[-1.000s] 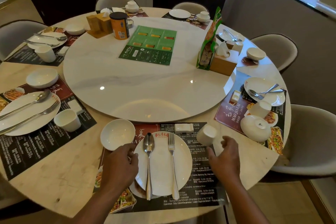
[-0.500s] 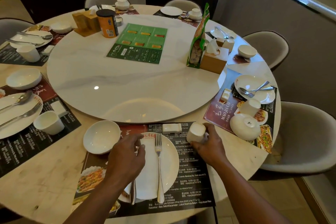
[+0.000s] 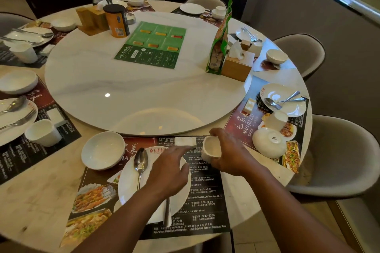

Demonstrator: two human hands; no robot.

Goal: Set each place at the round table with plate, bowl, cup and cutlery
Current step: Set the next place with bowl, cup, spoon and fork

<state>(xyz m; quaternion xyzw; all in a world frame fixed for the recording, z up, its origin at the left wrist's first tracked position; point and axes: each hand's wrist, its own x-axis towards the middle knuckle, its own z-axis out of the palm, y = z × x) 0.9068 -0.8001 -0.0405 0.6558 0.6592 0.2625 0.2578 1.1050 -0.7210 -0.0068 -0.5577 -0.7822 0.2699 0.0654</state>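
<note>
Finishing the near place setting, a person's right hand [image 3: 230, 152] grips the tilted cup [image 3: 211, 150] just right of the plate [image 3: 127, 187] while the left hand [image 3: 168, 172] hovers open-fingered over it; standing the cup upright on the mat [image 3: 205, 191] likely comes next.

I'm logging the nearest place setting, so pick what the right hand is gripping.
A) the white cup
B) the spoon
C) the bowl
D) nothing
A: the right hand curls around the white cup, which is tilted with its mouth showing. The spoon lies on the plate, and the bowl sits untouched to the left.
</note>
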